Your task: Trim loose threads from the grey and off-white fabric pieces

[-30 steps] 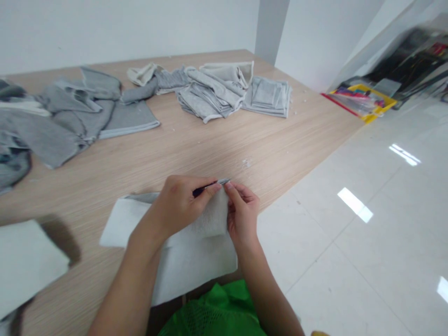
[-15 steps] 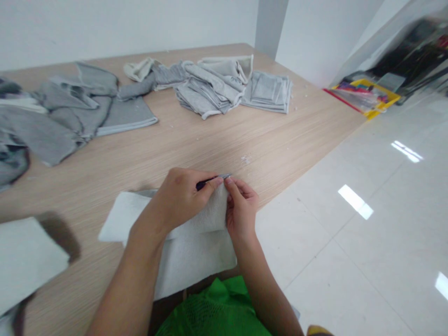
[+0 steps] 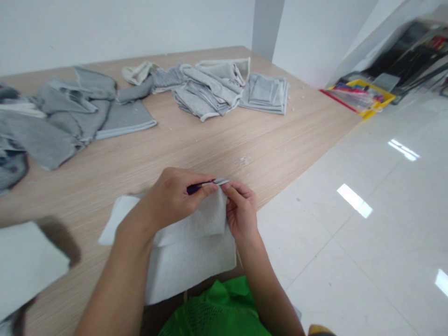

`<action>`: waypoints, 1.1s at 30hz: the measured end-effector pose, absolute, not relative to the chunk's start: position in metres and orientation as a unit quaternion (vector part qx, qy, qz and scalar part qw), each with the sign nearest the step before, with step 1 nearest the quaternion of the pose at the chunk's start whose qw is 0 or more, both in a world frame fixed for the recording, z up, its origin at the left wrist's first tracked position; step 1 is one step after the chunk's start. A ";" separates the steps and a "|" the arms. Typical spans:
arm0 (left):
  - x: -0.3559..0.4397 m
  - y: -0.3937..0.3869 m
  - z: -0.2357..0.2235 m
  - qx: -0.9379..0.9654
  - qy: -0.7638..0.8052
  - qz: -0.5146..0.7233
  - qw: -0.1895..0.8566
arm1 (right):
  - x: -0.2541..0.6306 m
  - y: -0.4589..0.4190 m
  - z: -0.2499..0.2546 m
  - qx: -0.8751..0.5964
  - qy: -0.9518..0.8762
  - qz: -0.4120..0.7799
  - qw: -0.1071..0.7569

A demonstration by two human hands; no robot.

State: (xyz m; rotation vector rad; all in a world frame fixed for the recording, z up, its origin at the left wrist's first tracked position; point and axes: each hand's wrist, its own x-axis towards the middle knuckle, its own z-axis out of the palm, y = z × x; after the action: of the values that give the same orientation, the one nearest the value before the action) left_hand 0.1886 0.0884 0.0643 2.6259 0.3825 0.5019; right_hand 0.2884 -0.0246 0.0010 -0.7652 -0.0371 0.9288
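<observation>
Well, the person's left hand (image 3: 171,193) has just slid back a bit from the right hand (image 3: 242,212), so more shows of the small tool with a dark handle and a silver metal tip (image 3: 220,181). I guess that gives some room to work at the cloth's edge. The left thumb and fingers are clamped on the tool. The right thumb and finger are pinched together on the top corner of the pale grey, floppy cloth (image 3: 210,219). That cloth hangs below the fingertips and spreads down toward the person. The metal tip is right by the right thumb; I can't tell if it touches the cloth. Just past the fingertips, tiny white bits (image 3: 245,160) lie on the pale wooden table (image 3: 297,135). Farther off, to the left of the fingers, sits a messy heap of grey cloths (image 3: 63,116).
</observation>
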 end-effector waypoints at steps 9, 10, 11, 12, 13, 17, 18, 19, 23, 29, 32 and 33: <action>0.186 0.088 0.065 0.950 0.157 0.188 0.196 | 0.286 -0.024 -0.001 -0.386 -0.027 0.411 0.826; 0.185 0.088 0.065 0.950 0.159 0.188 0.192 | 0.286 -0.024 -0.001 -0.385 -0.028 0.412 0.826; 0.184 0.089 0.066 0.950 0.161 0.188 0.188 | 0.286 -0.024 -0.002 -0.382 -0.027 0.414 0.826; 0.182 0.089 0.066 0.951 0.162 0.189 0.185 | 0.286 -0.024 -0.003 -0.380 -0.026 0.416 0.826; 0.181 0.090 0.066 0.952 0.160 0.189 0.182 | 0.286 -0.023 -0.003 -0.378 -0.025 0.417 0.827; 0.178 0.091 0.067 0.955 0.145 0.192 0.175 | 0.285 -0.024 -0.005 -0.374 -0.024 0.417 0.828; 0.179 0.091 0.066 0.955 0.142 0.192 0.174 | 0.285 -0.024 -0.004 -0.372 -0.024 0.417 0.829; 0.179 0.090 0.066 0.956 0.139 0.192 0.173 | 0.285 -0.024 -0.004 -0.369 -0.025 0.417 0.830; 0.181 0.090 0.064 0.957 0.124 0.200 0.167 | 0.285 -0.024 -0.002 -0.367 -0.027 0.417 0.831; 0.181 0.092 0.062 0.960 0.130 0.188 0.163 | 0.285 -0.025 -0.002 -0.377 -0.030 0.421 0.824; 0.182 0.092 0.061 0.955 0.138 0.193 0.176 | 0.285 -0.025 -0.002 -0.375 -0.027 0.418 0.827; 0.183 0.092 0.060 0.953 0.142 0.196 0.182 | 0.285 -0.024 -0.002 -0.374 -0.026 0.417 0.828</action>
State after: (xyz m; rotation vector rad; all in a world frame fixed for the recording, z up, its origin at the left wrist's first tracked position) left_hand 0.1828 0.0919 0.0603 2.6899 0.4006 0.5520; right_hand 0.2853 -0.0245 -0.0017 -0.7947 -0.0546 0.8859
